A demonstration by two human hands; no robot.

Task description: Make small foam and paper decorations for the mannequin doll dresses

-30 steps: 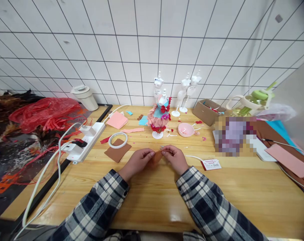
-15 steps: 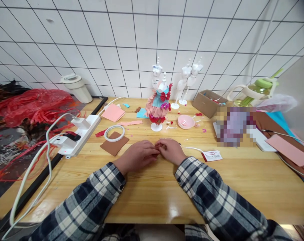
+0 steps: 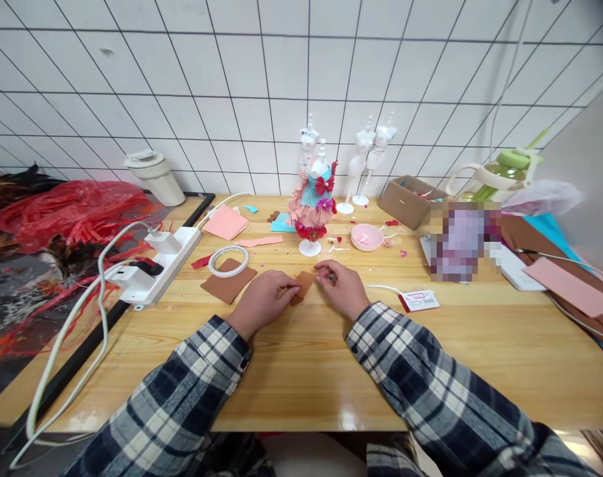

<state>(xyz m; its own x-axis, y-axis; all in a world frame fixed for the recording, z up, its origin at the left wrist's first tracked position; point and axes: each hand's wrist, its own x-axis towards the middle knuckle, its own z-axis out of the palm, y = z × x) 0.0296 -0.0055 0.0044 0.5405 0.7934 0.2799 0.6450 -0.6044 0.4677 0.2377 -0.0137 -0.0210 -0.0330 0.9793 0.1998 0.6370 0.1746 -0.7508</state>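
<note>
My left hand (image 3: pixel 269 298) pinches a small piece of brown paper (image 3: pixel 305 283) at its left side, just above the tabletop. Fingers curled, my right hand (image 3: pixel 340 286) has its thumb and fingertips at the paper's right edge; the exact contact is too small to make out. Left of my hands lies a larger brown sheet (image 3: pixel 222 289), partly under a roll of white tape (image 3: pixel 228 261). Beyond them stands a small mannequin in a paper dress (image 3: pixel 315 205), pink and blue with red and purple bows.
A white power strip (image 3: pixel 169 262) with cables lies left. Behind are bare mannequins (image 3: pixel 357 162), a pink bowl (image 3: pixel 367 237) and a cardboard box (image 3: pixel 405 204). A white-and-red tag (image 3: pixel 421 300) sits right of my hand. Pink paper (image 3: pixel 226 222) and scraps lie about.
My hands were together over the table with the paper mostly hidden. They have moved apart, and the small brown piece now shows flat between them.
</note>
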